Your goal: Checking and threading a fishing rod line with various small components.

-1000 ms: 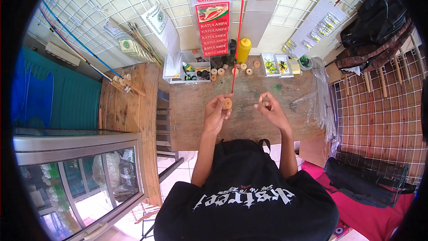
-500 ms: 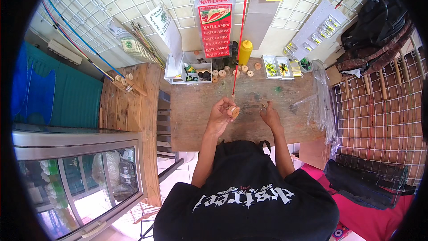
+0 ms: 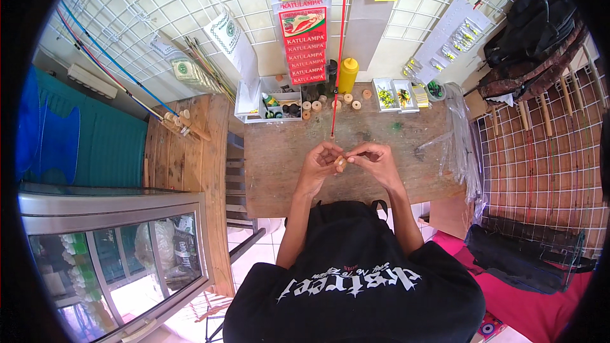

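Over the near middle of the wooden table [image 3: 286, 187], my left hand [image 3: 318, 166] is closed around a small round wooden spool [image 3: 341, 163]. My right hand [image 3: 375, 162] meets it from the right, thumb and fingers pinched at the spool's edge. What that pinch holds is too small to make out. Just beyond my left hand, a thin red fishing rod [image 3: 339, 51] rises upright, its lower end near my fingers. Several more wooden spools [image 3: 316, 106] stand at the back of the table.
Behind the spools stand a yellow squeeze bottle [image 3: 347, 76] and a white compartment box [image 3: 257, 111]. White trays of small lures [image 3: 386, 95] sit at back right. Clear plastic sleeves [image 3: 467, 152] hang over the right edge. A glass-topped cabinet [image 3: 121, 197] is at left.
My right hand has moved left from over the table to the spool in my left hand, its fingers now pinched there. The spool has tilted, showing a different side.
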### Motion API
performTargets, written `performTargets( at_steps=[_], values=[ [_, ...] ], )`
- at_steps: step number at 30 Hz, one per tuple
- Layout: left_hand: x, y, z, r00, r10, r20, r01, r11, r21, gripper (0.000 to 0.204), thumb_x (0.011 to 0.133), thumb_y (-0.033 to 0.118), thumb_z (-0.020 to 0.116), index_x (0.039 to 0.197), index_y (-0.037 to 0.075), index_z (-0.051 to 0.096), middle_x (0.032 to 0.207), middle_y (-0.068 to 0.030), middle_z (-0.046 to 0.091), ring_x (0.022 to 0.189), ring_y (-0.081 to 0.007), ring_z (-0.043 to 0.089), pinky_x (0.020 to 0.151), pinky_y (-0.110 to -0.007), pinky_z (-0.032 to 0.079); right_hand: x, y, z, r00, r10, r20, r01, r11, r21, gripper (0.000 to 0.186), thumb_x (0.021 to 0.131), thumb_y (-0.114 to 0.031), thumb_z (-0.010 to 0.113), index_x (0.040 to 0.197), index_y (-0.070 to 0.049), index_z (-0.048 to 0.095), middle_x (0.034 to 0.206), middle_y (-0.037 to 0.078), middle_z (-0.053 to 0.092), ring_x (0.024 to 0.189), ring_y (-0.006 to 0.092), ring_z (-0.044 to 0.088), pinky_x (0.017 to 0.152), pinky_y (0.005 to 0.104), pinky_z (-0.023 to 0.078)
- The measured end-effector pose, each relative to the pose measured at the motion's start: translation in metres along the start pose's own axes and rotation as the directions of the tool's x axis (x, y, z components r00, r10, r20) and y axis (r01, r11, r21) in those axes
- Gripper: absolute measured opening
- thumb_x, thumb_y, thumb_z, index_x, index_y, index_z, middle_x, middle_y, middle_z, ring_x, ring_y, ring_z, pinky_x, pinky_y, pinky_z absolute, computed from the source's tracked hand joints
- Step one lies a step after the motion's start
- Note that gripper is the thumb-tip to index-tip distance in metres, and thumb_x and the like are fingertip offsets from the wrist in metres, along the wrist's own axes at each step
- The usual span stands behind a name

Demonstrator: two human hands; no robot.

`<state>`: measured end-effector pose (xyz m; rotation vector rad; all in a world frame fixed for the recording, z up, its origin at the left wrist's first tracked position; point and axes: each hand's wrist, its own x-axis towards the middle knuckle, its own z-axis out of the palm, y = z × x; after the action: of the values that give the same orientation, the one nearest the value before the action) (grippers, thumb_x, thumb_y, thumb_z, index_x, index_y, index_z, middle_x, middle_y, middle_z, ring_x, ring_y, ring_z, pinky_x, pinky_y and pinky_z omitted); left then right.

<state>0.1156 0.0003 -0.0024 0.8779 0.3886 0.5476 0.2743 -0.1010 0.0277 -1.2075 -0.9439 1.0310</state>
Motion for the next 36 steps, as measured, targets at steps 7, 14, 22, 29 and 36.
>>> performTargets(
  at_steps=[7,14,22,29,36],
  values=[
    [-0.003,0.003,-0.002,0.999,-0.031,0.017,0.031,0.999,-0.008,0.039,0.069,0.005,0.081,0.103,0.000,0.063,0.100,-0.0072,0.065,0.092,-0.0128,0.061,0.068,-0.024,0.051,-0.001,0.004,0.004,0.997,-0.002,-0.077,-0.002,0.999,-0.047,0.014,0.084,-0.003,0.067,0.097,0.001,0.063,0.094,0.005,0.066,0.090,0.0113,0.061,0.080,0.0285,0.048],
    [-0.003,0.004,-0.004,1.000,-0.007,0.002,0.007,1.000,0.027,0.034,0.071,0.004,0.079,0.102,-0.002,0.065,0.101,-0.0095,0.066,0.089,-0.0145,0.062,0.066,-0.025,0.051,-0.002,-0.004,0.009,0.999,-0.013,-0.037,0.011,0.998,-0.060,0.017,0.084,0.000,0.066,0.101,0.002,0.063,0.099,0.008,0.066,0.093,0.0117,0.061,0.084,0.0267,0.048],
    [0.000,0.003,-0.005,1.000,0.022,0.004,-0.022,1.000,-0.019,0.035,0.074,0.007,0.078,0.103,-0.003,0.062,0.102,-0.0112,0.066,0.087,-0.0161,0.063,0.065,-0.027,0.051,-0.003,0.010,0.002,0.994,0.039,-0.104,-0.044,0.998,-0.046,0.017,0.081,0.003,0.068,0.099,0.004,0.067,0.100,0.012,0.068,0.092,0.0142,0.064,0.084,0.0274,0.050],
    [-0.002,0.007,-0.003,0.999,0.043,0.004,-0.043,0.999,0.003,0.040,0.077,0.002,0.074,0.113,-0.004,0.058,0.115,-0.0131,0.061,0.097,-0.0178,0.061,0.083,-0.030,0.052,-0.007,-0.005,0.001,0.994,0.007,-0.109,-0.056,0.892,-0.448,0.013,0.080,-0.002,0.071,0.093,0.000,0.070,0.088,0.008,0.069,0.082,0.0143,0.063,0.074,0.0274,0.049],
    [-0.002,0.016,0.006,0.998,-0.007,-0.066,0.012,0.997,0.073,0.048,0.077,-0.004,0.071,0.123,-0.003,0.055,0.119,-0.0112,0.060,0.100,-0.0172,0.061,0.089,-0.030,0.051,-0.010,-0.030,-0.003,0.993,-0.055,-0.100,-0.011,0.823,-0.568,0.012,0.079,-0.009,0.072,0.087,-0.001,0.069,0.080,0.010,0.066,0.070,0.0183,0.062,0.068,0.0300,0.048]
  ],
)
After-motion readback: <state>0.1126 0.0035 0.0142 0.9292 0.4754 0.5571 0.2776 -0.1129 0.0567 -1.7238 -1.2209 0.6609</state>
